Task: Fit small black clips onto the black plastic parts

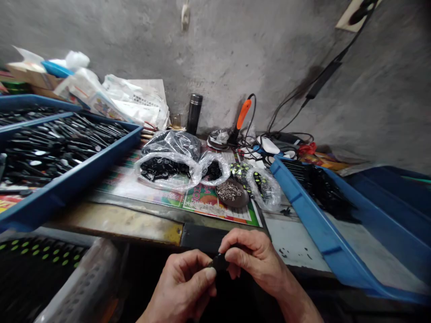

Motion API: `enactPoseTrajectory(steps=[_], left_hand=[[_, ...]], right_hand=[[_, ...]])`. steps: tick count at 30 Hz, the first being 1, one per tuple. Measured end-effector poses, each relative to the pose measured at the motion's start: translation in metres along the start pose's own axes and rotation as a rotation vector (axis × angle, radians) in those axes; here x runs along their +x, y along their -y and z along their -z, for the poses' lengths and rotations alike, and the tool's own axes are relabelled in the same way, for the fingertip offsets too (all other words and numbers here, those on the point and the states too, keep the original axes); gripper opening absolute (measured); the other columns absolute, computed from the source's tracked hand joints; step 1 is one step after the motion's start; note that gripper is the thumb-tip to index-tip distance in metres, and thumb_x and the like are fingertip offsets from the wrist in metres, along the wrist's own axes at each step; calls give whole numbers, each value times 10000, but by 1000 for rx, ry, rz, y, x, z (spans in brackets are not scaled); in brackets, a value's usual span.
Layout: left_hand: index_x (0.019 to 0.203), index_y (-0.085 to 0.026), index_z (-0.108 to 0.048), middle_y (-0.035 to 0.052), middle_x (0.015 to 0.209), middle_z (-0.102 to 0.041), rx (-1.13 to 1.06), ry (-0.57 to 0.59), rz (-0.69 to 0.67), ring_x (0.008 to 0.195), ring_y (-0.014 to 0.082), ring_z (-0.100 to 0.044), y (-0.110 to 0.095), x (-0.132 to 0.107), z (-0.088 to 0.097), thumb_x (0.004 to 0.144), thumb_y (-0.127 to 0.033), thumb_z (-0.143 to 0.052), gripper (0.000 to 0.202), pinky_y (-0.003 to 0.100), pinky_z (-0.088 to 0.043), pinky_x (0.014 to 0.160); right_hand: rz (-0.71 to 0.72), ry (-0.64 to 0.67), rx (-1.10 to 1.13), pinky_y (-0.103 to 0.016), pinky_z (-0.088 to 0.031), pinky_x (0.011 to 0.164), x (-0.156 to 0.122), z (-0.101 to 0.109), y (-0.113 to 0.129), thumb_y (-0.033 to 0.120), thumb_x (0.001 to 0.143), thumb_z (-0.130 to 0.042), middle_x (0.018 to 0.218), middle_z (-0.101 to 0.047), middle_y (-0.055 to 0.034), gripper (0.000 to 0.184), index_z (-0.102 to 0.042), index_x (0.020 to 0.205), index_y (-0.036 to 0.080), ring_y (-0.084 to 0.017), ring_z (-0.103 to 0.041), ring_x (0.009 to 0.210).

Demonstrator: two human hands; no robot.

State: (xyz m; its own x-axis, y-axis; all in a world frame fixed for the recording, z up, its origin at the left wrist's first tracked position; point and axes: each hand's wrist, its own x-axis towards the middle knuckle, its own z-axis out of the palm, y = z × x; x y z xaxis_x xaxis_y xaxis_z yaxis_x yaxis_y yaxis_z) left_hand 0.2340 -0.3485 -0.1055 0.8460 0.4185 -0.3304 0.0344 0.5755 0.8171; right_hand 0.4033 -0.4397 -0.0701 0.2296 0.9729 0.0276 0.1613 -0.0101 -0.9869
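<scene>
Between my two hands, just in front of the table's edge, is a small black part (219,262); its exact kind is too dark to tell. My left hand (188,282) pinches its left end between thumb and forefinger. On the other end, my right hand (257,255) is closed with thumb and fingertips. Beyond the hands, a round dish (237,197) holds many small metal pins or screws. Behind it stand open plastic bags, a large one (164,172) and a smaller one (214,169), with small black parts inside. To their right, another bag (264,188) contains black and yellow-green pieces.
Blue trays stand left (101,157) and right (303,220), the left one full of long black pieces. At the wall are a black flask (194,114), an orange-handled tool (243,115) and tangled cables. A bin (74,287) with green-dotted black parts sits low left.
</scene>
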Motion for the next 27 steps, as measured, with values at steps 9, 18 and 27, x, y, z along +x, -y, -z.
enactPoseTrajectory(steps=[9, 18, 27], left_hand=[[735, -133, -631, -30, 520, -565, 29, -25, -9, 348, 16, -340, -3, 3, 0, 613, -609, -817, 526, 162, -200, 354], [764, -125, -673, -18, 575, -542, 225, -31, -130, 431, 53, -382, 5, -4, 1, 771, -551, -719, 428, 187, -277, 415], [734, -142, -635, -37, 528, -530, 91, -29, -68, 376, 36, -340, 15, -1, 1, 721, -585, -752, 458, 178, -232, 378]], right_hand=[[-51, -92, 11, -177, -435, 494, -4, -8, -9, 489, 889, -688, 629, -594, 11, 344, -677, 958, 153, -103, -566, 517], [1, -64, -117, -163, -397, 466, -9, -9, -5, 473, 925, -635, 557, -556, 27, 328, -679, 855, 155, -93, -542, 474], [-14, -129, -94, -159, -360, 441, -9, -20, -15, 478, 935, -614, 545, -528, 39, 334, -648, 835, 162, -85, -504, 453]])
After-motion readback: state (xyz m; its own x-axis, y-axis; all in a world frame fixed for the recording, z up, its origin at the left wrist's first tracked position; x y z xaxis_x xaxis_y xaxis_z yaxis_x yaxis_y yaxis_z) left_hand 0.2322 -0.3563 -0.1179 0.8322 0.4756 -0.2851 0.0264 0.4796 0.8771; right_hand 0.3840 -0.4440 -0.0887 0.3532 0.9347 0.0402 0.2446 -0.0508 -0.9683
